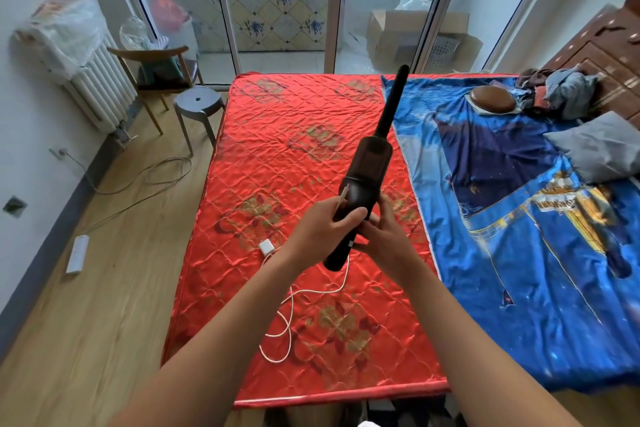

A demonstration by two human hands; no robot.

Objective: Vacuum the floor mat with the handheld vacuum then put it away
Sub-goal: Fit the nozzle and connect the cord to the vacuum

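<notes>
Both my left hand [320,230] and right hand [386,239] gripped the vacuum [367,166] at its near end, nozzle pointing away over the mat [277,156]; I judged it light, rigid and smooth.

The handheld vacuum [363,180] is held above the mattress [277,156], with the left hand [320,229] and right hand [388,236] side by side on its near end and its nozzle pointing away. A charger [266,248] and cable [291,305] lie on the mattress below. A bedsheet [519,253] lies on the right side with a pillow [599,146] on it. Left of the bed stands a stool [199,100], a chair [162,76] behind it.
</notes>
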